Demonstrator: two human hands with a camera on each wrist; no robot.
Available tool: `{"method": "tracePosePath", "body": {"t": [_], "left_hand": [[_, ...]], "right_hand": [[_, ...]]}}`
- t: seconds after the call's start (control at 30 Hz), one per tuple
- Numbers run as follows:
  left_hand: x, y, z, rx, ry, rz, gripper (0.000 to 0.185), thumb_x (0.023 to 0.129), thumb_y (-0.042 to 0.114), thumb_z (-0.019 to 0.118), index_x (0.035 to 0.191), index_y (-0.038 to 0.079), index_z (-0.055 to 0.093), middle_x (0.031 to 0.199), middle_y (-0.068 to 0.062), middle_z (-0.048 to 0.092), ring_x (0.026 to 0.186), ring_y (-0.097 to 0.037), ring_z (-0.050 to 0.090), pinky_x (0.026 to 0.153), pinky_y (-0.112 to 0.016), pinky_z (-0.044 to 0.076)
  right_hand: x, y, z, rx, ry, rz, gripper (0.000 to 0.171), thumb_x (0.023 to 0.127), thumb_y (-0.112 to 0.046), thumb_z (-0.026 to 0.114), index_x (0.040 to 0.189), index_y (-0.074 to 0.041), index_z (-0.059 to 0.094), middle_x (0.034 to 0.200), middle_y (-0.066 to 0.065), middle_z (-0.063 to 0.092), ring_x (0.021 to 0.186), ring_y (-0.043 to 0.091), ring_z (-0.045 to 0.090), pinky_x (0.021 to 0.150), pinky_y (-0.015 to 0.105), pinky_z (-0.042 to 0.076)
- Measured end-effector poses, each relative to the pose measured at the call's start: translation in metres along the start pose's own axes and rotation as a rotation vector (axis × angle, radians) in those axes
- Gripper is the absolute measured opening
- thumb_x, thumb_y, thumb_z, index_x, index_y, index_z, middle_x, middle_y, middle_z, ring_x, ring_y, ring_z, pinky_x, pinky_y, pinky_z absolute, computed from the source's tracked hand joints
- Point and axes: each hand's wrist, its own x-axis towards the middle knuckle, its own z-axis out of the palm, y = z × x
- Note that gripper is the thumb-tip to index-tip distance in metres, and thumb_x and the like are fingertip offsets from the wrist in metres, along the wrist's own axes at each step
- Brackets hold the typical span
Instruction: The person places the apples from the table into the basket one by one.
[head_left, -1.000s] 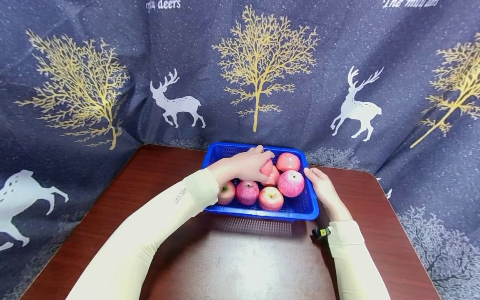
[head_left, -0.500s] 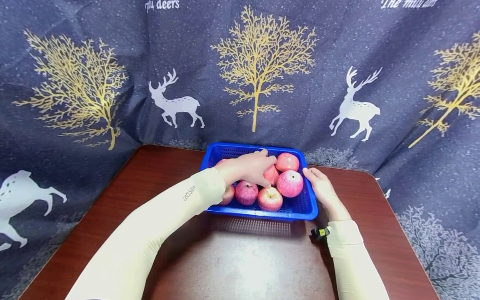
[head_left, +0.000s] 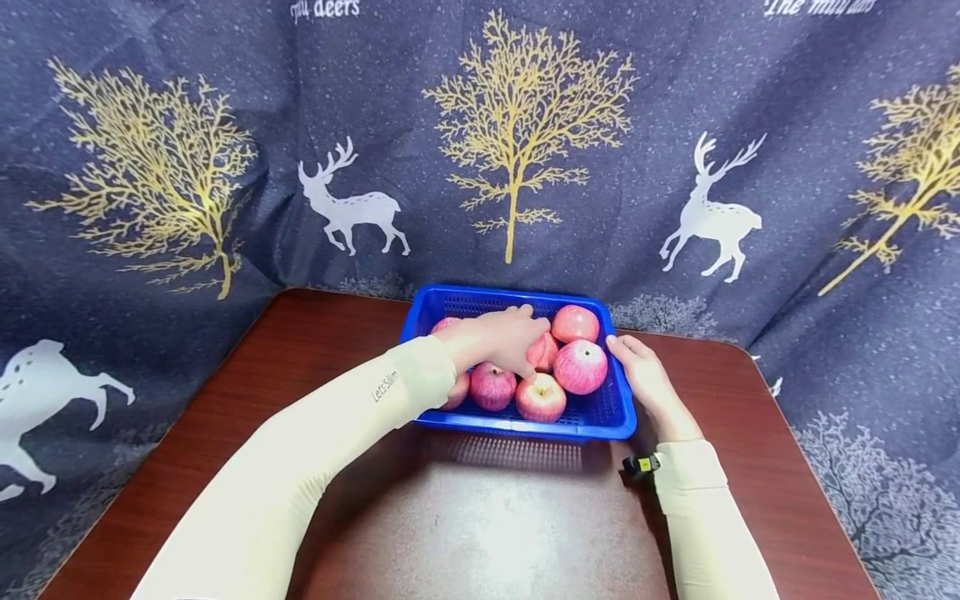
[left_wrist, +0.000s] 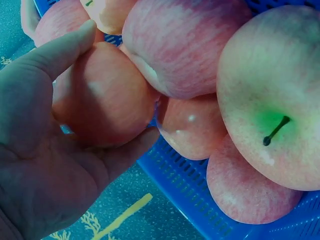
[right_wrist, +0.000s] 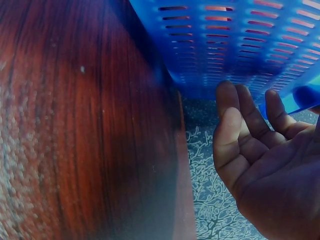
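Observation:
A blue plastic basket [head_left: 517, 428] with slotted walls holds several red apples. Inside it, my left hand [head_left: 504, 340] reaches down among the fruit, its fingers and thumb around a red apple [left_wrist: 102, 95]. In the left wrist view, that apple lies against other apples, and a greenish-red one [left_wrist: 275, 95] with a dark stem sits close to the camera. My right hand [head_left: 651, 382] holds the basket's right side, thumb at the rim and fingers along the outer wall. The right wrist view shows its curled fingers [right_wrist: 229, 127] by the slotted wall [right_wrist: 215, 45].
The basket stands near the back of a dark reddish-brown table [head_left: 480, 517]. A dark cloth [head_left: 442, 167] printed with white deer and golden trees hangs behind and around it. A small black device [head_left: 641, 465] sits at my right wrist.
My left hand has lowered the apple into the basket, shifting slightly right and toward me. More of the apples at the basket's left now shows. My right hand stays at the basket's side.

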Motion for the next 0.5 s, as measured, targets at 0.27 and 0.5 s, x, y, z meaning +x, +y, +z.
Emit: {"method": "tracePosePath", "body": {"t": [0.27, 0.5], "left_hand": [[-0.0009, -0.0013, 0.0027, -0.01, -0.027, -0.016, 0.083, 0.093, 0.05, 0.086, 0.159, 0.011, 0.053, 0.16, -0.023, 0.054, 0.146, -0.047, 0.054, 0.112, -0.06, 0.052], [-0.0038, -0.0004, 0.0032, -0.016, -0.049, -0.011, 0.073, 0.093, 0.048, 0.086, 0.151, 0.013, 0.058, 0.152, -0.023, 0.059, 0.142, -0.046, 0.058, 0.115, -0.057, 0.049]], "right_hand": [[-0.0009, 0.0003, 0.0002, -0.001, 0.007, -0.003, 0.042, 0.116, -0.048, 0.054, 0.115, -0.006, 0.06, 0.086, -0.001, 0.068, 0.074, 0.014, 0.072, 0.066, 0.033, 0.062], [-0.0002, 0.0017, -0.0003, 0.002, 0.002, -0.003, 0.043, 0.116, -0.048, 0.054, 0.117, -0.005, 0.06, 0.087, -0.001, 0.069, 0.075, 0.015, 0.073, 0.066, 0.034, 0.062]]}}
